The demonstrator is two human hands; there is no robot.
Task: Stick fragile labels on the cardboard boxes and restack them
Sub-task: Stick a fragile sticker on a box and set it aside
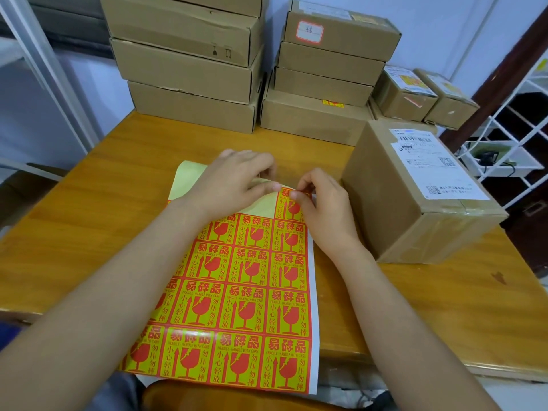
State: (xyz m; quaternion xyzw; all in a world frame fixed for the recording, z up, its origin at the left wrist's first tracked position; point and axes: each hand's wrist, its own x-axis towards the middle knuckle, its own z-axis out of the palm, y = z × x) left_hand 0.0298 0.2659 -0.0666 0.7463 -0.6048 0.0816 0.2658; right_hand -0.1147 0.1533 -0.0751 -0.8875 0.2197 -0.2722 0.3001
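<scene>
Sheet (237, 292) lies on the table (103, 203), thin and floppy. Right hand (323, 209) pinches the top label (289, 207) at its corner; left hand (234, 179) presses the backing flat. Peel slowly; it probably curls and sticks.
</scene>
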